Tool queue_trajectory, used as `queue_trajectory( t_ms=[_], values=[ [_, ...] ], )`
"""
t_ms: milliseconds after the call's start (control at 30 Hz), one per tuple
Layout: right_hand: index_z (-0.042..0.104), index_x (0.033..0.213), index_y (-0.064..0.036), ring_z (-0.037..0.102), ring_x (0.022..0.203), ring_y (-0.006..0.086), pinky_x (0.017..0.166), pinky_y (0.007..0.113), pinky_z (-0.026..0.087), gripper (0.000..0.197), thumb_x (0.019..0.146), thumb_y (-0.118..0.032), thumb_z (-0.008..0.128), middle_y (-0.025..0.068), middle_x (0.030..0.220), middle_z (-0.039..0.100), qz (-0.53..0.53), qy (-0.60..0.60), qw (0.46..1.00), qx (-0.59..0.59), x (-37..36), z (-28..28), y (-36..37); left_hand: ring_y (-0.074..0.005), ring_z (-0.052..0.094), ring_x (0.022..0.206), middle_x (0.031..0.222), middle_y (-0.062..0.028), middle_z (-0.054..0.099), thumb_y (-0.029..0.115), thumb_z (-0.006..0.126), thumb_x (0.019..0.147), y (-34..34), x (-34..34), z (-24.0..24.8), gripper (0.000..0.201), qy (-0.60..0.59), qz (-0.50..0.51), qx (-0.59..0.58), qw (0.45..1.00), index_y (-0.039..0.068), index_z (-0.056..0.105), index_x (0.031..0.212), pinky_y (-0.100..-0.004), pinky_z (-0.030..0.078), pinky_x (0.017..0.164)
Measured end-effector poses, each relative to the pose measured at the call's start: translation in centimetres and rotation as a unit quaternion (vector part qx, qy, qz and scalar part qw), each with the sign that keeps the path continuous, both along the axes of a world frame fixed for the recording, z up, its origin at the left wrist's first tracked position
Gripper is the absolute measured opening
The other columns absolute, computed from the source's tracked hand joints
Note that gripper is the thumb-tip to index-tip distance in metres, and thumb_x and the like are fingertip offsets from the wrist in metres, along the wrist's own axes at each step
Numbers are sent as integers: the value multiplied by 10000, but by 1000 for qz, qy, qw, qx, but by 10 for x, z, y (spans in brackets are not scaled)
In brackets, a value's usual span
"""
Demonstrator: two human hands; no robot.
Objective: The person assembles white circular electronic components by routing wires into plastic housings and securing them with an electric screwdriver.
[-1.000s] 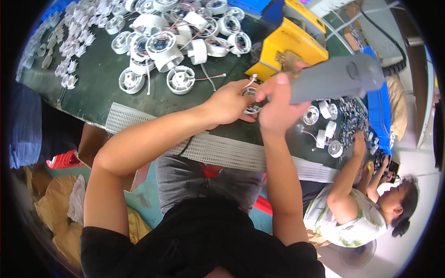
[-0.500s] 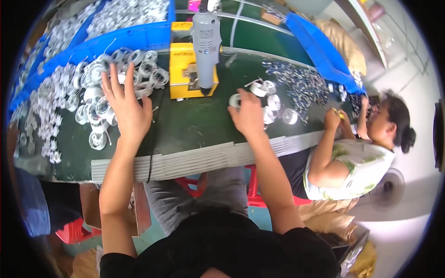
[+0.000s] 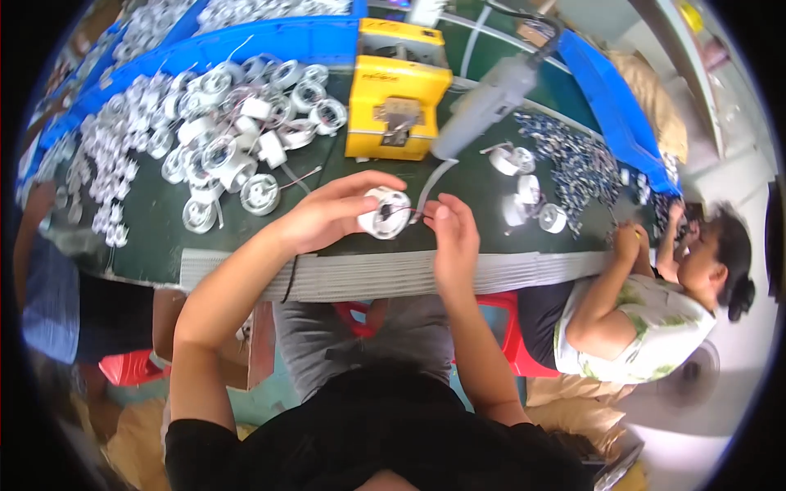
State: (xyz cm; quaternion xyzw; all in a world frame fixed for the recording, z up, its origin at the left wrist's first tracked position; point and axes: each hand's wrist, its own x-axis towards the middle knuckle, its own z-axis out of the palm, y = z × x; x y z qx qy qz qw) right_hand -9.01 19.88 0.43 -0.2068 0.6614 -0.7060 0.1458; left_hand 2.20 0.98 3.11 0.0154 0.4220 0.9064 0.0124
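A round white plastic housing (image 3: 393, 227) with a dark centre is in my left hand (image 3: 322, 219), above the near part of the table. The thumb and fingers close around its left side and upper edge. From the middle of this housing a thin dark red wire (image 3: 419, 212) runs right to my right hand (image 3: 455, 244). The fingertips of that hand are drawn together at the wire's end. Left of my hands lies a heap of similar white housings (image 3: 221, 155), some with wires. A few more white housings (image 3: 528, 188) rest to the right.
A yellow box-shaped device (image 3: 397, 98) stands behind my hands, with a grey cylindrical tool (image 3: 487, 102) leaning beside it. Blue bins (image 3: 270, 51) line the back left. Small dark parts (image 3: 577, 164) are spread at right, near a seated co-worker (image 3: 630, 311). Ridged white strips (image 3: 360, 277) edge the table.
My left hand has come from over the heap to the middle and now holds a housing. My right hand has left the white pieces and moved beside it. The grey tool now leans right.
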Motion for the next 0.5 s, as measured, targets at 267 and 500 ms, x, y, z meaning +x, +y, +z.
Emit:
queue_trajectory(
  t_ms=[267,500],
  values=[
    [632,1108,65,598,830,92,756,225,467,225,963,-100,583,60,912,661,123,-65,990,-21,6,17,-22,-163,595,1107,1207,-77,598,217,572,955,-6,2,-6,406,-18,23,17,999,37,498,1311,-340,473,966],
    [670,890,45,542,734,97,669,226,431,156,941,-78,590,44,874,599,112,135,984,2,6,17,-24,-188,637,1017,1135,-91,622,316,486,998,-6,-2,-12,391,-74,66,13,995,22,523,1252,-380,558,811]
  ],
)
